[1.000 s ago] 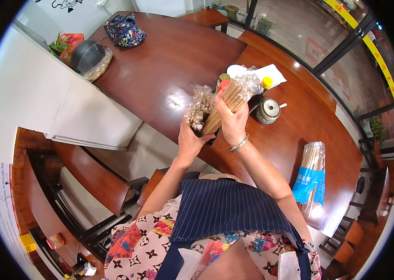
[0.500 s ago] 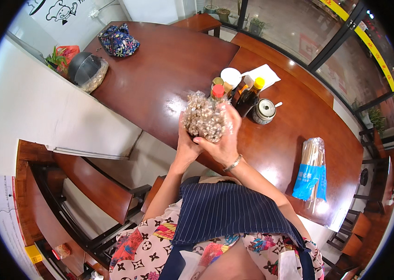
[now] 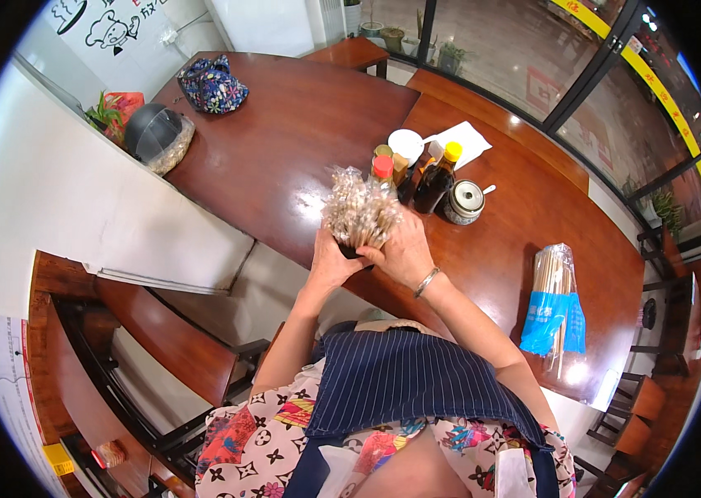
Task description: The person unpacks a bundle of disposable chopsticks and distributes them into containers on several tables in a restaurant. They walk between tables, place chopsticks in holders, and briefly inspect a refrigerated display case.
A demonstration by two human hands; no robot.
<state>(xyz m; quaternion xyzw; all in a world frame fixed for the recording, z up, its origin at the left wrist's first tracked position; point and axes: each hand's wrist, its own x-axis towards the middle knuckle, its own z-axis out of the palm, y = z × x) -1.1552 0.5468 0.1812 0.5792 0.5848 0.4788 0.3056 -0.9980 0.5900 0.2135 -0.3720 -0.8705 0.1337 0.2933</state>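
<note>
Held bundle of wrapped wooden chopsticks (image 3: 360,212) in both hands, over the near edge of the reddish-brown worktop (image 3: 491,257), out in front of the pinstriped apron (image 3: 417,373). Had long axis strongly foreshortened, running from between the palms up toward the camera and slightly away from the body. Pointed upper ends up in a loose fan under crinkled clear plastic; kept lower ends down among the fingers, mostly hidden. Closed grip from both sides: curled left hand (image 3: 332,259) around the lower left, wrapped right hand (image 3: 406,249) around the right, with thumbs close together in front. Could not make out the dark piece (image 3: 352,249) low between the palms.

Stood just beyond the bundle: red-capped bottle (image 3: 382,168), dark bottle with yellow cap (image 3: 433,189), lidded jar (image 3: 465,203) beside it, round white container (image 3: 406,144), white paper (image 3: 462,144) behind. Lay farther right, well apart: clear bag of wooden sticks (image 3: 554,303) with blue band, roughly lengthwise to the view. Sat at far left: floral bag (image 3: 213,85), dark domed object (image 3: 154,133) against the white partition (image 3: 102,195). Saw around the room: wooden bench (image 3: 172,336) lower left, large windows upper right, potted plants beyond the glass.
</note>
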